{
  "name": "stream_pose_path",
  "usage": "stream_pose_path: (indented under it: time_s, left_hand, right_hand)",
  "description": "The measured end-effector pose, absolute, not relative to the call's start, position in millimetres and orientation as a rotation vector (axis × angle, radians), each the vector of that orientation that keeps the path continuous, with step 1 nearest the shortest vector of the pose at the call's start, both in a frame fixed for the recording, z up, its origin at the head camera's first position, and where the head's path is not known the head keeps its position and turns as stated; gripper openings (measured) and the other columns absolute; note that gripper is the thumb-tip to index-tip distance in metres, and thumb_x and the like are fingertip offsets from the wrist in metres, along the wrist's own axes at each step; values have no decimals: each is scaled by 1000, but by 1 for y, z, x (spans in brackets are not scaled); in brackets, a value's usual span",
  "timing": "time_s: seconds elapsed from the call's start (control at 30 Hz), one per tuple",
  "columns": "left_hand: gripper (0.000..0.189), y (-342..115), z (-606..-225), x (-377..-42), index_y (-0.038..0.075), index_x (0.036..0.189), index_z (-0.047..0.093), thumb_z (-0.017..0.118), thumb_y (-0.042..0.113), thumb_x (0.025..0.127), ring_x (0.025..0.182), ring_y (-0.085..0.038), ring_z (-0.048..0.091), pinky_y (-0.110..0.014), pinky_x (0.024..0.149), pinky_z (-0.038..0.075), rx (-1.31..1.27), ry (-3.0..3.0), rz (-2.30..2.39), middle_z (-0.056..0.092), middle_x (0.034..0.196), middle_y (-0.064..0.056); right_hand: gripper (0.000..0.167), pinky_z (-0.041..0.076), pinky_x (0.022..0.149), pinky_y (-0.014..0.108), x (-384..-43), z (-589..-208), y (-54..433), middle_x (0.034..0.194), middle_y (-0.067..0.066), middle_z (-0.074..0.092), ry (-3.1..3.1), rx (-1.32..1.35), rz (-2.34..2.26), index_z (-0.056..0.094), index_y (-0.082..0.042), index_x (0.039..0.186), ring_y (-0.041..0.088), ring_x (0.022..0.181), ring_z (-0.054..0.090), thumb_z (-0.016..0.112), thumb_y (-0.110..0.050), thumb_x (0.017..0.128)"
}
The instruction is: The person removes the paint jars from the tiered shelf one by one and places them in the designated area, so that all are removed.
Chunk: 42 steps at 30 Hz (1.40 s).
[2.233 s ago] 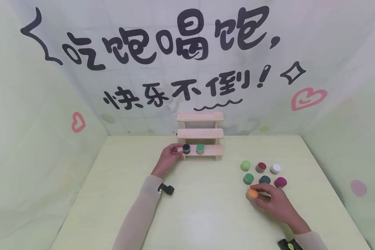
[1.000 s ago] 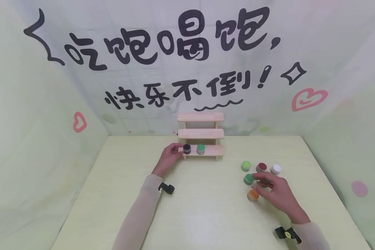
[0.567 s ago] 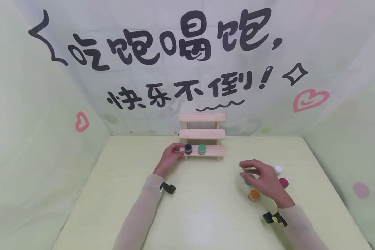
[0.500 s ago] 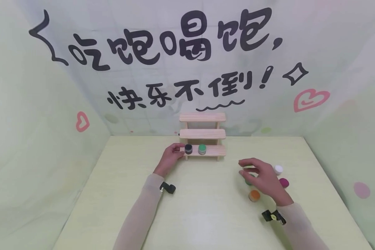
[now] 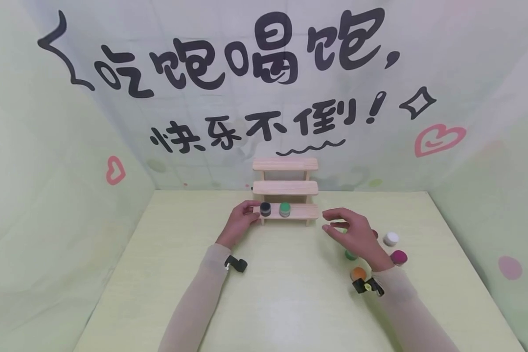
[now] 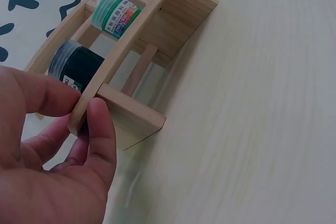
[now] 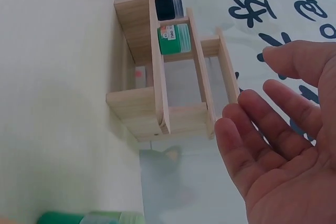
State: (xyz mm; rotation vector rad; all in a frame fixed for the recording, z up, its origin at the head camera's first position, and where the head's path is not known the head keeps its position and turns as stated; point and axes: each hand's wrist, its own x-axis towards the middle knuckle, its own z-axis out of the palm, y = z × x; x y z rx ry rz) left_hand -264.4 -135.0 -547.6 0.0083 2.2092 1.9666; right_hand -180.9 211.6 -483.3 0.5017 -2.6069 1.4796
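A small three-tier wooden display stand point(image 5: 286, 187) stands against the back wall. My left hand point(image 5: 237, 222) pinches the left end of its lowest shelf, thumb and fingers on either side of the board in the left wrist view. On that shelf, a black paint jar point(image 6: 76, 65) sits close to my left fingers, with a green paint jar point(image 6: 116, 16) beside it. My right hand point(image 5: 354, 234) hovers to the right of the stand, fingers bent loosely and nothing between them. In the right wrist view, a gap separates this hand point(image 7: 283, 145) from the shelves.
Partly hidden under my right arm are an orange jar point(image 5: 358, 274), another green jar point(image 5: 351, 254) and a dark red jar point(image 5: 375, 234). A white jar point(image 5: 391, 238) and a magenta jar point(image 5: 398, 257) stand to their right. A printed cloth point(image 5: 202, 107) hangs behind the table.
My right hand has let go of the orange jar, passed over the other jars and moved forward and left towards the stand. My left hand has kept its grip on the shelf.
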Motion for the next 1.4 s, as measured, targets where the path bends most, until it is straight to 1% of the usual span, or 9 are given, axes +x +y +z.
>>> stream_pose_path:
  time_s: [0.1,0.17,0.27,0.4,0.6,0.77,0.93,1.1,1.4]
  left_hand:
    - [36,-135,-547,-264,10,131,69,68,2,96,99,-16,61,-26,88,61,14,2201,1981,63,109,-7]
    - [36,-135,-547,-264,9,131,69,68,2,96,98,-16,61,-25,88,61,16,2200,1991,62,107,-7]
    - [35,-135,-549,-266,9,130,69,68,3,96,97,-16,60,-24,88,62,14,2186,2008,61,105,-6]
    - [34,-136,-552,-268,9,130,69,68,2,96,97,-15,62,-24,89,63,2,2158,2030,61,104,-6]
    - [34,-135,-555,-269,7,129,69,67,0,96,98,-16,65,-27,90,64,-14,2141,2066,66,106,-8]
    - [34,-133,-555,-267,8,128,69,66,0,95,98,-15,64,-28,91,64,-20,2148,2077,64,105,-7]
    - [34,-134,-557,-267,9,128,69,67,1,94,100,-16,66,-28,91,64,-2,2139,2078,68,109,-10]
    - [36,-135,-560,-268,9,129,68,68,2,94,96,-15,67,-25,89,63,25,2141,2070,66,109,-9]
    - [36,-135,-560,-266,10,129,69,69,3,94,92,-12,65,-22,87,61,34,2162,2053,58,107,-5]
  right_hand:
    - [35,65,95,34,-190,-481,202,124,17,74,-2616,489,1500,70,-1,128,32,113,71,78,-15,97]
    - [35,65,96,41,-196,-480,196,125,20,73,-2611,485,1521,69,-1,129,34,114,71,78,-13,97]
    - [35,65,96,46,-206,-481,187,124,20,74,-2611,468,1530,70,-2,128,34,113,72,78,-12,96]
    - [34,65,96,47,-217,-484,175,122,18,75,-2610,456,1555,70,-2,127,32,111,73,79,-16,96]
    - [35,65,97,46,-230,-488,157,124,18,74,-2601,448,1599,69,-2,128,33,112,73,77,-18,97]
    - [37,64,99,47,-238,-492,142,125,17,74,-2610,408,1646,69,-4,131,33,113,73,77,-16,97]
    - [41,62,101,48,-244,-498,130,127,20,73,-2607,388,1699,67,-3,134,34,113,73,77,-13,96]
    - [46,62,103,46,-247,-502,119,132,24,69,-2617,382,1718,65,-1,136,35,115,72,79,-11,93]
    - [47,64,99,41,-253,-511,110,133,22,70,-2674,393,1663,65,-5,137,32,112,73,80,-14,93]
